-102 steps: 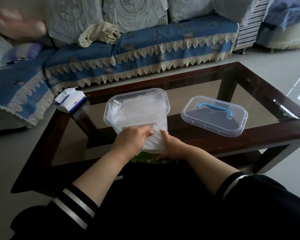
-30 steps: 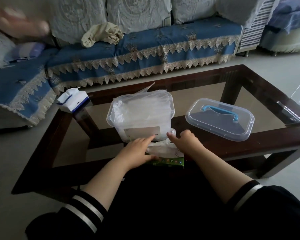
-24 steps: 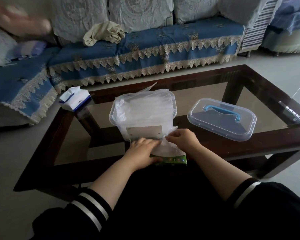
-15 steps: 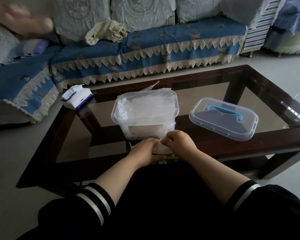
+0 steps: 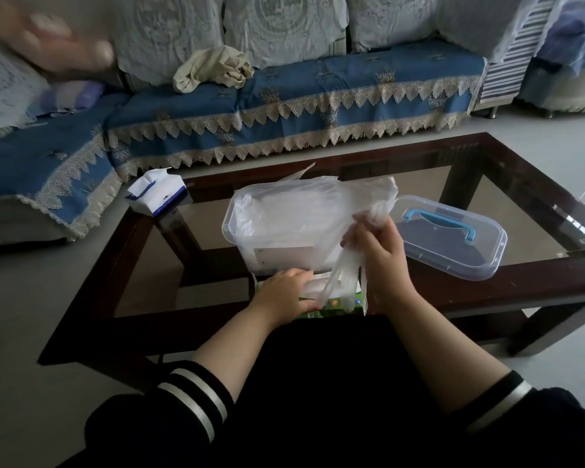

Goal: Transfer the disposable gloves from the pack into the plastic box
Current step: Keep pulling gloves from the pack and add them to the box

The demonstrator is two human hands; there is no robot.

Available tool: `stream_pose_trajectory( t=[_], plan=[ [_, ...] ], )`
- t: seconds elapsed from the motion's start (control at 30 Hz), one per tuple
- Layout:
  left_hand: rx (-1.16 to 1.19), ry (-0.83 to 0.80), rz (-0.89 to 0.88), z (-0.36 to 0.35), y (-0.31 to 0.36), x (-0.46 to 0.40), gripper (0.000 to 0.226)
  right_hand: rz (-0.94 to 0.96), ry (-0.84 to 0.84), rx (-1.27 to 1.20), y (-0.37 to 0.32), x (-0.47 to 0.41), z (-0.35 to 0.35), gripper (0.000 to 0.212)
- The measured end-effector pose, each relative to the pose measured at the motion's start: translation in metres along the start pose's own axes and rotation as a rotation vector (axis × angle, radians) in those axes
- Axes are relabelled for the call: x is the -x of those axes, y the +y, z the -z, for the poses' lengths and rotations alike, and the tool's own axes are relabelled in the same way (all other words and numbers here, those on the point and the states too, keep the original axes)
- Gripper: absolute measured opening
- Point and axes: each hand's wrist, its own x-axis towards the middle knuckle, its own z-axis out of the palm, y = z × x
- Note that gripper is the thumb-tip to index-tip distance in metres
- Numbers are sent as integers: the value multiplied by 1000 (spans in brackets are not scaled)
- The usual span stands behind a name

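Rising from pack [image 5: 338,304]: gloves [image 5: 335,282].

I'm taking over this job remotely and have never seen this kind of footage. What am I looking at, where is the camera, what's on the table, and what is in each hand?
No machine here: a person works bare-handed, filmed by one wide-angle camera on their head, looking down. The glass coffee table holds an open clear plastic box heaped with thin gloves, its lid with a blue handle lying to the right, and a tissue pack at the far left corner. The left hand holds down the green glove pack at the near edge. The right hand grips a bunch of disposable gloves trailing up from the pack, beside the box.
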Motion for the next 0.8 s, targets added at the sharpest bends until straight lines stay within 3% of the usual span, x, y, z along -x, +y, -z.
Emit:
stream_pose_trajectory(
  t=[0.07,0.13,0.17,0.23,0.3,0.43,0.53,0.67,0.8],
  plan=[
    [158,69,26,10,-2,5,54,-138,-28,-54,-3,-3,5,20],
    [523,238,75,23,0,13,36,-243,-104,-67,-7,-4,7,19],
    [728,313,82,31,4,16,41,-271,-147,-54,-8,-4,7,19],
    [961,301,85,44,14,19,64,-307,-228,-31,-6,-3,7,19],
    [988,212,82,52,31,21,81,-335,-332,-23,-2,-2,7,27],
    [981,358,102,48,55,15,44,-372,-477,-119,3,1,6,42],
    [830,373,84,51,62,14,52,-419,-409,-159,2,0,10,46],
    [793,395,73,70,52,29,58,-462,-232,-96,-5,-6,16,8],
    [740,386,70,84,29,41,64,-432,-181,-59,-8,-9,22,25]
  ],
)
